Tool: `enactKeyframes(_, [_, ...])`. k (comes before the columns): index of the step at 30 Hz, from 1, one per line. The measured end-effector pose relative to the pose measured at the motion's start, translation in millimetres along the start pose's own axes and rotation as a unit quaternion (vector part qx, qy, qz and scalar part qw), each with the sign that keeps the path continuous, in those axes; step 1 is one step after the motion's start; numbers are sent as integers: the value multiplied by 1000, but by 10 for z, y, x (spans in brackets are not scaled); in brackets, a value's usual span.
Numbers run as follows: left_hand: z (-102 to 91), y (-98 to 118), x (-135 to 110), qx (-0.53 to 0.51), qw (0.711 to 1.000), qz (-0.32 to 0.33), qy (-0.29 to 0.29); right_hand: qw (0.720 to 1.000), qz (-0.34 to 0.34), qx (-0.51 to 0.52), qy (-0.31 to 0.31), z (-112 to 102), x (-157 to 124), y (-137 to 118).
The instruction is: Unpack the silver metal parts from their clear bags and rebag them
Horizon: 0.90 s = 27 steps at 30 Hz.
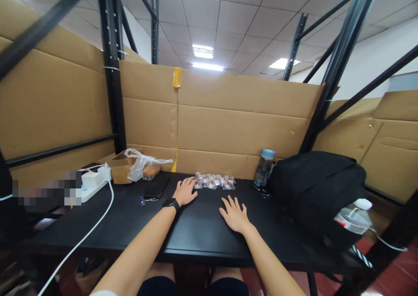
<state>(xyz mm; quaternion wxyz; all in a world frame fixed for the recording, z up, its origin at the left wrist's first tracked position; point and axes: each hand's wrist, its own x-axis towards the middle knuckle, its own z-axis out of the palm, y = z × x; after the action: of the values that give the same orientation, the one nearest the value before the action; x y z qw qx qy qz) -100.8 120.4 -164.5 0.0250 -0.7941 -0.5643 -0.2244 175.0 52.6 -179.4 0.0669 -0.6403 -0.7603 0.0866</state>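
Note:
Several small clear plastic packets (214, 181), with silvery and red contents I cannot make out, lie in a cluster at the back middle of the black table (202, 230). My left hand (185, 191), with a dark watch on its wrist, rests on the tabletop, its fingers stretched out beside the left end of the packets. It holds nothing. In front of the packets and to their right, my right hand (234, 214) lies flat with fingers spread, also holding nothing. A black phone-like item (157, 187) with a small keychain lies left of my left hand.
At the back left are a cardboard box (121, 169), a knotted plastic bag (143, 167) and a white power strip (93, 189) with a cable. A water bottle (264, 167) and a black backpack (318, 191) stand right. Cardboard panels (244, 122) and metal posts enclose the table.

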Motion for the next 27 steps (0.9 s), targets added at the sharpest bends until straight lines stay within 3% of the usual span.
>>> enactKeyframes(4, [64, -63, 135, -18, 1000, -10, -6, 999, -28, 8, 20, -109, 169, -12])
enactKeyframes(10, [66, -109, 101, -27, 1000, -10, -3, 988, -66, 72, 116, -378, 671, -203])
enactKeyframes(15, [27, -131, 85, -58, 997, -37, 28, 936, -183, 205, 222, -248, 985, -495])
enactKeyframes(20, [-20, -175, 94, -117, 989, -46, 77, 910, -216, 237, 261, -36, 955, -509])
enactKeyframes(27, [-37, -31, 82, -219, 972, -43, 76, 902, -186, 298, 251, -9, 839, -471])
